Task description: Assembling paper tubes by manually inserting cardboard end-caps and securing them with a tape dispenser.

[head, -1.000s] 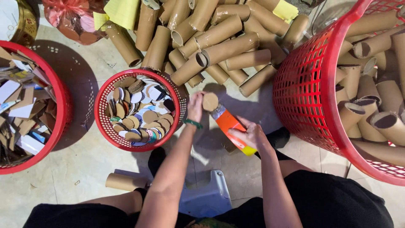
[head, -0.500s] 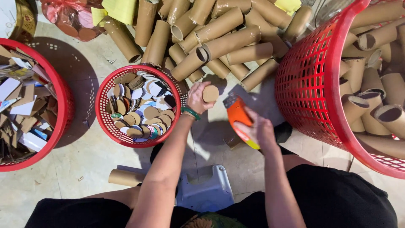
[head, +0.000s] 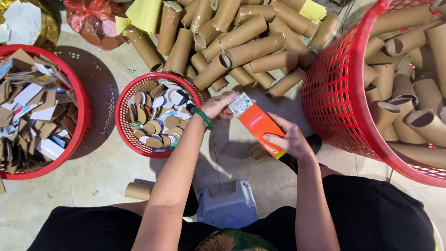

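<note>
- Landmark: small red basket (head: 121, 100), on the floor ahead of the person, full of round card discs (head: 155, 122).
- Orange tube (head: 258, 126): held in the air just right of that basket, tilted, its silver end cap (head: 240, 105) pointing up toward the pile of bare brown tubes (head: 241, 42) beyond the basket.
- Right hand (head: 290, 141): fingers wrapped and closed around the tube's lower half, thumb on the orange face. This hand carries it.
- Left hand (head: 216, 106): between basket rim and cap, fingertips pinched together on the cap's edge. Green bangle (head: 200, 116) on that wrist.
- Handling, my read: a card tube with a glossy orange wrap, so light and stiff along its length, but it would crush if squeezed hard mid-span. The wrap looks slick, so a full wrap grip beats a fingertip pinch.
- The cap looks like thin foil or pressed card: flimsy, likely bends or tears. Best taken at the rim, as the left fingers do.
- Grip point: the lower half is right, leaving the capped end free.
- Further right of the basket: large red basket (head: 339, 93) loaded with bare tubes.
- Left of it: red tub (head: 81, 116) of flat card scraps.
- Near side, toward the person: one loose tube (head: 138, 190) on the floor and a grey stool (head: 227, 204).
</note>
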